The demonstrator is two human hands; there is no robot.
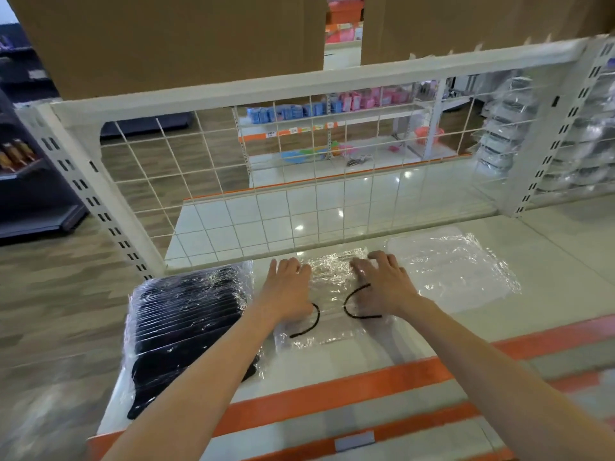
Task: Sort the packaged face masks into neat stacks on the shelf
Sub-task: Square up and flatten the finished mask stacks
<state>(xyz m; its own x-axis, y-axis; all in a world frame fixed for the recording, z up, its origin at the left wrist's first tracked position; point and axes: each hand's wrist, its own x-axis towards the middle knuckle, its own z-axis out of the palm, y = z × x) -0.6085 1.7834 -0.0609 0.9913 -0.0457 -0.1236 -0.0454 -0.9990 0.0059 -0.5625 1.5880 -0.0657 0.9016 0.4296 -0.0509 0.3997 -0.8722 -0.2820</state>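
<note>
A clear plastic pack holding a white mask with black ear loops point(327, 287) lies flat on the white shelf point(549, 247). My left hand point(288, 289) rests on the pack's left side and my right hand point(379, 282) rests on its right side, fingers spread and pointing toward the wire grid. To the left lies a stack of black masks in clear wrap point(186, 324), fanned toward the shelf's front corner. On the right a pack of white masks in clear wrap point(456, 267) lies flat.
A white wire grid point(266, 194) closes the back of the shelf, with slotted uprights at both ends. Cardboard boxes point(166, 38) sit on the level above. An orange strip point(332, 390) edges the shelf front. Bagged goods hang at the far right point(509, 128).
</note>
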